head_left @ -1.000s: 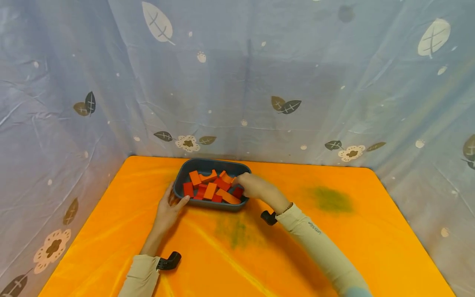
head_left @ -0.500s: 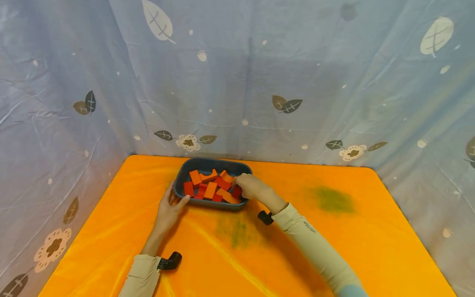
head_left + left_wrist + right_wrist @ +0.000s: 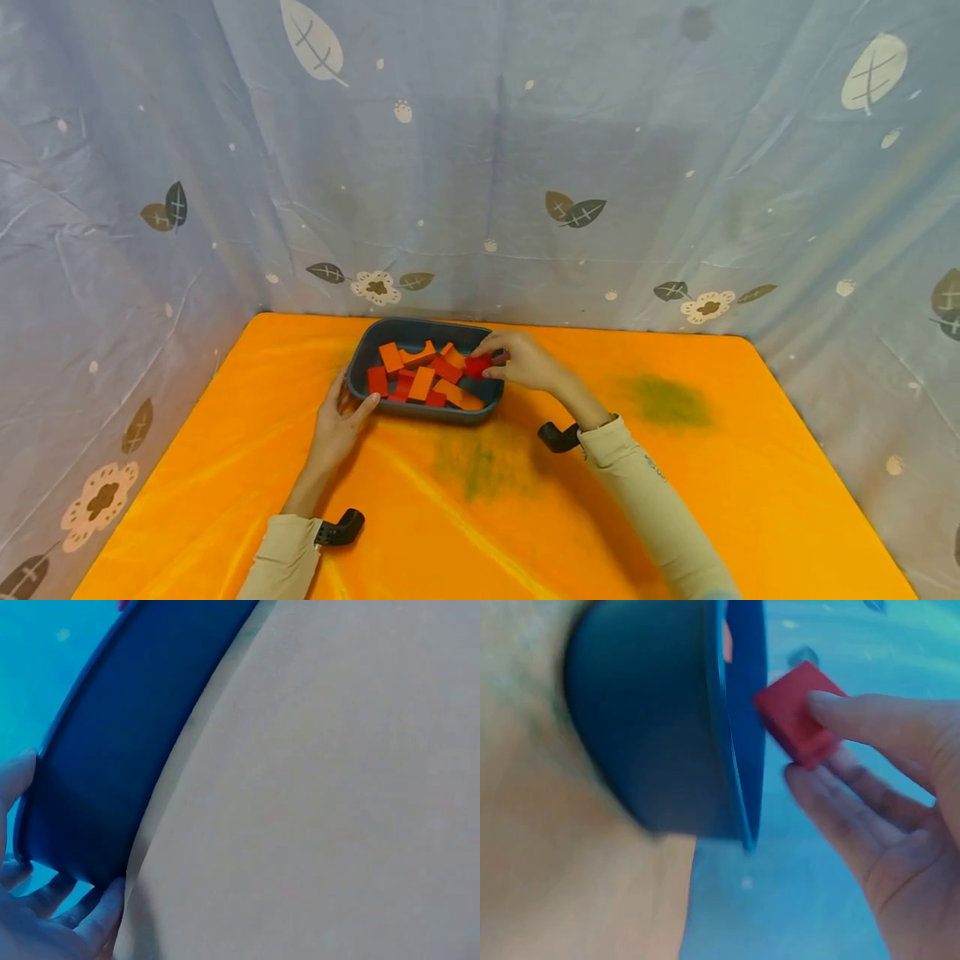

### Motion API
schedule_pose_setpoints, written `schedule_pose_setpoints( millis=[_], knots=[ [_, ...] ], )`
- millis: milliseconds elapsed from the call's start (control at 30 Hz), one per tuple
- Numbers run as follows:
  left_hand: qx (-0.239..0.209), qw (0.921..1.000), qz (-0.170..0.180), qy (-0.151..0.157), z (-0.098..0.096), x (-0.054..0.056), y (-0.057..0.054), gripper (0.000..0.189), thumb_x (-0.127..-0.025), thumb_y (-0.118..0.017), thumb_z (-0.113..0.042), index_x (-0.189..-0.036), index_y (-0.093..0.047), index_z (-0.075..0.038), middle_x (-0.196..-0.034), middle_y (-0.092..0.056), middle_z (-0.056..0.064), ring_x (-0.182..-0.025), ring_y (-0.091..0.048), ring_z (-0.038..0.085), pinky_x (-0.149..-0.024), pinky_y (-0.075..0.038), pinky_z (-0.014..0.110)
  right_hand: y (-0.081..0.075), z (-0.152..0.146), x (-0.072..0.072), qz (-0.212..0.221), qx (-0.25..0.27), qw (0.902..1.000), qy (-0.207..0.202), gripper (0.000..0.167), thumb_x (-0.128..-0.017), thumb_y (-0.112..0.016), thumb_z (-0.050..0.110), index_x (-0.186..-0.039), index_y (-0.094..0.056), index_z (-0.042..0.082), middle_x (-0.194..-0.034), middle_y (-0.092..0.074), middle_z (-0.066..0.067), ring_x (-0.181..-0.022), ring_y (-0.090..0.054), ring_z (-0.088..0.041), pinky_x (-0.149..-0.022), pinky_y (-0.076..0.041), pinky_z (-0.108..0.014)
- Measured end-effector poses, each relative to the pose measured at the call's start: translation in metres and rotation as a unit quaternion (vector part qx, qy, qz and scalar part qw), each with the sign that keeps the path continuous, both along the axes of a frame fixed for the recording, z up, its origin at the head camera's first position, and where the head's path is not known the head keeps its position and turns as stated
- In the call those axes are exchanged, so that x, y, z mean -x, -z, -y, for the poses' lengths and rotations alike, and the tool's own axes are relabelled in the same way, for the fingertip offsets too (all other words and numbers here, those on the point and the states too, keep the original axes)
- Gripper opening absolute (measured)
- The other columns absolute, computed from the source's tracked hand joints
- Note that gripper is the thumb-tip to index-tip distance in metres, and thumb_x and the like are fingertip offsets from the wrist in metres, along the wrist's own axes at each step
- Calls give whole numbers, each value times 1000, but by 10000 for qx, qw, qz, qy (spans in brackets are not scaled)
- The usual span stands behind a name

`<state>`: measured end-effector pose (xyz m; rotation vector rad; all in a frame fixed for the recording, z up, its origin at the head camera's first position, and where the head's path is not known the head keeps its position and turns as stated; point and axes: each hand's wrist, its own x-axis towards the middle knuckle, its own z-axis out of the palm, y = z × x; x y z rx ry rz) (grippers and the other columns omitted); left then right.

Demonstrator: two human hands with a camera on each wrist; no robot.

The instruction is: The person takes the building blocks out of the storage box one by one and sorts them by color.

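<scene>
A dark blue-grey rectangular bin (image 3: pixel 423 412) stands near the back edge of the table, holding several red and orange toy blocks (image 3: pixel 422 383). My left hand (image 3: pixel 335 433) grips its left end, thumb at the front rim and fingers around the outside. In the left wrist view the fingertips (image 3: pixel 110 896) touch the bin's lower wall. Over the bin's right end, my right hand (image 3: pixel 528 364) pinches a red block (image 3: pixel 799 712) between thumb and fingers. The right wrist view shows this block raised clear of the rim, its shape partly covered by the thumb.
An orange cloth (image 3: pixel 637 500) with green smudges covers the table. Blue-grey curtains (image 3: pixel 480 167) with leaf prints hang close behind the bin and on both sides. Black wrist devices (image 3: pixel 341 528) are strapped to both forearms.
My right hand has lifted the red block up from the bin's right end, where its fingers were reaching in. The left hand and the bin have stayed in place.
</scene>
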<state>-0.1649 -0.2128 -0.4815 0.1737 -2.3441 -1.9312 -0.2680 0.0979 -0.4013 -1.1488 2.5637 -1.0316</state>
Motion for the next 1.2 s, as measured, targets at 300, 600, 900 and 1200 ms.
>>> schedule_pose_setpoints(
  millis=[300, 600, 900, 1200],
  knots=[
    [-150, 9998, 158, 1, 1, 1, -2, 81, -96, -65, -20, -158, -15, -9, -161, -18, 14, -145, -22, 39, -114, -29, 51, 29, -47, 6, 667, 1562, 9711, 1674, 24, -84, -73, -4, -108, -70, -3, -115, -63, -18, -106, -62, -36, -85, -58, -37],
    [23, 9999, -57, -95, 0, 1, 2, 83, -95, -66, -28, -158, -16, -13, -161, -20, 12, -144, -25, 38, -113, -32, 52, 63, -69, 18, 853, 1165, 9637, 2247, 23, -82, -72, -7, -105, -68, -9, -113, -64, -26, -104, -66, -38, -89, -56, -43],
    [-73, 10000, -18, -62, 1, 1, 1, 83, -95, -66, -27, -158, -15, -12, -161, -19, 12, -145, -23, 37, -113, -31, 52, 67, -72, 21, 501, 538, 9676, 2416, 19, -81, -71, -11, -100, -69, -9, -110, -66, -29, -101, -67, -38, -83, -58, -41],
    [84, 9999, -18, -98, 2, 2, 5, 85, -93, -68, -31, -158, -17, -12, -161, -21, 12, -144, -25, 38, -112, -32, 53, 68, -76, 17, 326, 430, 9757, 2122, 20, -83, -68, -12, -102, -65, -9, -114, -62, -29, -102, -65, -41, -87, -56, -46]
  ],
)
